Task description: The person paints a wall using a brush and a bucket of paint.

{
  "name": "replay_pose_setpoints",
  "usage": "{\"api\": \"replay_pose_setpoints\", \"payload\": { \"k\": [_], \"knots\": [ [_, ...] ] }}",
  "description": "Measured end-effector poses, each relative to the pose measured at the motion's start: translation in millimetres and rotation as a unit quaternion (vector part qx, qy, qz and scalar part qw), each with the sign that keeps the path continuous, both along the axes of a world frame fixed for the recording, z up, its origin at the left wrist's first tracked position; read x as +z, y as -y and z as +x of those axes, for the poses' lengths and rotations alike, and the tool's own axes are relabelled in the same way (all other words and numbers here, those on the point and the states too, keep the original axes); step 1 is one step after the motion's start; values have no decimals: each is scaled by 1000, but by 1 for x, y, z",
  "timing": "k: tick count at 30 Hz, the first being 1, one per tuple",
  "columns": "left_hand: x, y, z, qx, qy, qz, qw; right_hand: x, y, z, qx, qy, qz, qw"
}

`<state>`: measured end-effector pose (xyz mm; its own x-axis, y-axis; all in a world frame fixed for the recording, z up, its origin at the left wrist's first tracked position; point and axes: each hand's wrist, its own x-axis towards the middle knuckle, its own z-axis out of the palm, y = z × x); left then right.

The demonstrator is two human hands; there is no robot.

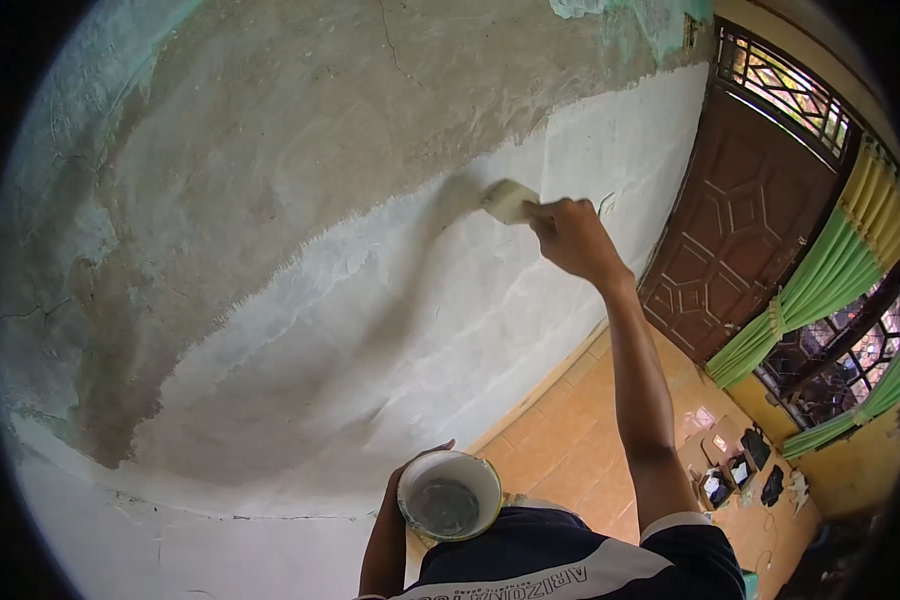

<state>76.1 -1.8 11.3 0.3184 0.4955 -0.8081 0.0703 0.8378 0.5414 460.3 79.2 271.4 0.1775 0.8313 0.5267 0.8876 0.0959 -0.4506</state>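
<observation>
My right hand (576, 240) is closed round the handle of a brush (510, 201), whose wide pale head lies against the wall (470, 290) near the upper edge of its white coating. Above that edge the wall is bare grey plaster. Low in the view, my left hand (400, 478) holds a white bucket (480, 478) against my body, its fingers round the left side. Some grey-white liquid shows at the bottom of the bucket.
A brown door (735, 210) stands at the right beside green curtains (830, 280) and a barred window. Open boxes (715, 485) and dark items lie on the orange tiled floor (560, 440) at the lower right.
</observation>
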Motion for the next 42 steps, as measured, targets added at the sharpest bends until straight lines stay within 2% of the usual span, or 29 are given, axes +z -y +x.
{"api": "replay_pose_setpoints", "payload": {
  "k": [2, 4, 6, 7, 9, 11, 12, 13, 14, 17, 19, 22, 24, 28, 30, 31, 34, 36, 38, 42],
  "knots": [
    [-14, -9, -1, -16, -15, -26, 999, 17, -6, 3, 58, 10, 58, 997],
    [-45, -21, -7, -59, 4, -74, 995, 40, -2, 2, 45, -14, 36, 998],
    [-15, -19, 1, -77, 7, -74, 994, 37, -6, 12, 82, -37, 127, 988],
    [-4, -19, 6, -93, 10, -73, 993, 36, -6, 13, 82, -35, 127, 988],
    [-15, -24, 3, -101, 30, -91, 990, 41, 3, 3, 20, -112, 139, 984],
    [-11, -20, 3, -109, 45, -109, 987, 10, -15, 8, 46, -69, 155, 984],
    [4, -9, 8, -99, 12, -27, 995, 5, -18, 4, 73, -25, 171, 982],
    [13, -2, 11, -88, -20, 54, 994, -4, -16, -2, 68, -23, 123, 990],
    [10, -3, 9, -88, -20, 53, 994, -7, -15, -9, 59, -15, 122, 991],
    [-4, -11, 5, -75, 46, 35, 996, 0, 1, -6, 45, 24, 59, 997],
    [-15, -21, 8, -100, 19, -67, 993, 10, 12, -2, 41, 41, -23, 998],
    [-51, -33, 7, -163, 33, -98, 981, 20, 9, 6, 63, 64, -11, 996],
    [-47, -30, 7, -150, 33, -102, 983, 37, 5, 1, 64, 50, -2, 997],
    [-26, -25, 10, -138, 50, -105, 984, 56, 6, -4, 82, 43, 85, 992],
    [-18, -20, 11, -119, 40, -85, 988, 59, 13, -11, 30, -41, 108, 993],
    [-15, -17, 11, -101, 29, -67, 992, 52, 9, -9, 29, -35, 157, 987],
    [-9, -18, 11, -97, 11, -69, 993, 14, -7, 1, 83, 21, 161, 983],
    [-4, -16, 11, -94, 4, -62, 994, 4, -9, -10, 59, 5, 118, 991],
    [-9, -17, 12, -89, 0, -55, 995, 2, -4, -7, 50, 11, 71, 996],
    [-29, -21, 7, -108, 41, -105, 988, 11, 2, 3, 71, 55, 48, 995]
  ]
}}
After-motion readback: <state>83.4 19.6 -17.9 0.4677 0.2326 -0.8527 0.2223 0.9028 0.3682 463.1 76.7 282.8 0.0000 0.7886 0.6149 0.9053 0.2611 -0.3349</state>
